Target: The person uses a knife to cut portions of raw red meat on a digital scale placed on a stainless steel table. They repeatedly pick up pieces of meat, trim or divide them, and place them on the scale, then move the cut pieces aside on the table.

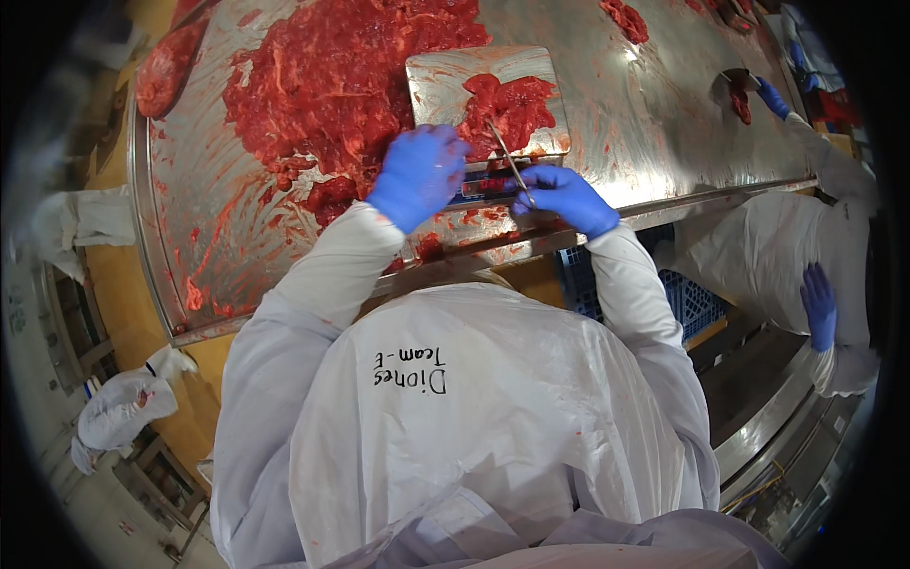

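My right hand (569,197), in a blue glove, is closed around a slim metal tool (507,156) whose kind I cannot make out. Its far end touches a piece of red meat (517,109) lying on the steel plate of a weighing scale (441,76). The scale's display (488,184) faces me, partly behind the right hand. At the plate's near left corner is my gloved left hand (417,175), between the scale and a large spread of raw meat trimmings (332,85). Its fingers are blurred, so their grip is unclear.
Everything lies on a steel table (654,123) with a raised rim. A larger meat piece (171,71) sits at the far left corner, and a smaller one (626,19) far right. A co-worker's gloved hand (773,98) holds meat at the right. Blue crates (692,299) stand below the table.
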The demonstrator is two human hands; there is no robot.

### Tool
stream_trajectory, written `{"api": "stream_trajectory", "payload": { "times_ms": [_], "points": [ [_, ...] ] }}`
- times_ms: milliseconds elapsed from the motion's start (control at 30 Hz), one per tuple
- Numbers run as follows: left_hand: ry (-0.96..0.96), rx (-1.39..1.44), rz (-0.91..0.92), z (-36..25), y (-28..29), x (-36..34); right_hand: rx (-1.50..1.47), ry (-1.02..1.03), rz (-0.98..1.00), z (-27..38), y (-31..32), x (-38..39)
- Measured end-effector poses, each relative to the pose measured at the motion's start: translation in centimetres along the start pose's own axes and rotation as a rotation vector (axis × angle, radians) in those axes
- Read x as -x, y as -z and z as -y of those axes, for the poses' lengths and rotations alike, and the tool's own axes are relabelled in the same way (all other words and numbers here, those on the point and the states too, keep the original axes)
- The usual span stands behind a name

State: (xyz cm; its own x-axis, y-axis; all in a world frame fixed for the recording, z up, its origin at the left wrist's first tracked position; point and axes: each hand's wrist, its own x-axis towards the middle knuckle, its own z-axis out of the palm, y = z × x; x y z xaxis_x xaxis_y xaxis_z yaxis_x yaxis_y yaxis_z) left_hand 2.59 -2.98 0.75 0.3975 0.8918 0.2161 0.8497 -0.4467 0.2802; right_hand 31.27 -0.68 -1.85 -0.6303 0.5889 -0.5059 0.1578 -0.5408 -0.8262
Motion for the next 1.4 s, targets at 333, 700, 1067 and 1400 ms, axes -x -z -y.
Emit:
{"api": "stream_trajectory", "payload": {
  "times_ms": [333,700,1067,1400],
  "points": [
    [0.434,0.588,-0.303,5.8,-2.5,3.9,0.814,0.781,-0.007,4.8,-11.2,-3.6],
    [0.733,0.407,0.342,10.6,1.4,14.1,0.402,0.493,-0.972,0.8,11.5,-8.1],
    [0.538,0.397,0.394,12.5,1.0,9.5,0.553,0.329,-0.841,-10.6,-0.5,0.6],
    [0.277,0.677,0.211,1.6,5.9,-6.4,0.615,0.325,-0.863,-10.3,-0.4,0.9]
  ]
}}
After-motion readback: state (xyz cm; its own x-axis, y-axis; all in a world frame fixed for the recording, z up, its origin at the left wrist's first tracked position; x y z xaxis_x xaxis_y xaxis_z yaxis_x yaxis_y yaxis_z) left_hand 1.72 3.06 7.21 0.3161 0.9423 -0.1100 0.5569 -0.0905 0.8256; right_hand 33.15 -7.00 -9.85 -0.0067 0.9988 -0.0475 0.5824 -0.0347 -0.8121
